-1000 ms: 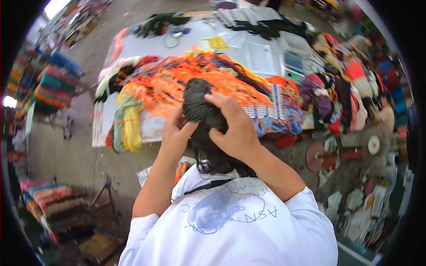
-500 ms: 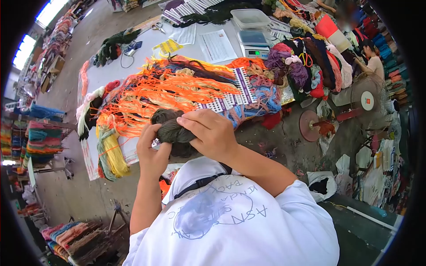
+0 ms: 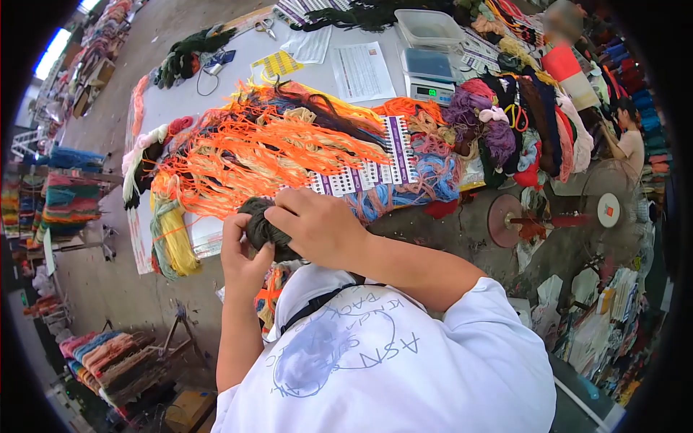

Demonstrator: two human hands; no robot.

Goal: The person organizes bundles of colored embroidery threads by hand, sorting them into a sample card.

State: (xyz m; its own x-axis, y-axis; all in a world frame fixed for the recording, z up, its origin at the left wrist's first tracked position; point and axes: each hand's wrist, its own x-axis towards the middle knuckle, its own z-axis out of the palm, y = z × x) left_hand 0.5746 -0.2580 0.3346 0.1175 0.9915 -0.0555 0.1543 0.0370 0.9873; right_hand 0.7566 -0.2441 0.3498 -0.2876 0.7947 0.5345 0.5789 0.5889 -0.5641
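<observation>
My left hand [image 3: 244, 252] and my right hand [image 3: 317, 227] both grip a dark grey-green yarn bundle [image 3: 268, 229] close to my chest, at the table's near edge. The right fingers lie over its top; the left fingers and thumb pinch its left side. Just beyond them spreads a heap of orange and cream yarn [image 3: 253, 151]. White cards with purple stripes [image 3: 398, 144] lie at the heap's right side, beside blue and pink yarn [image 3: 411, 184]. A yellow and pale green skein [image 3: 173, 234] hangs over the table's left corner.
On the table [image 3: 317, 79] are a digital scale [image 3: 429, 76], a clear plastic tub [image 3: 429, 29], printed paper [image 3: 361, 72], scissors [image 3: 266, 27] and dark green yarn [image 3: 189, 54]. A fan [image 3: 608, 210] stands at the right, near another person [image 3: 629, 148]. Yarn racks [image 3: 72, 206] stand left.
Both hands and the dark bundle have moved slightly toward my body and left. More of the bundle is now covered by my right hand. The camera view has shifted a little.
</observation>
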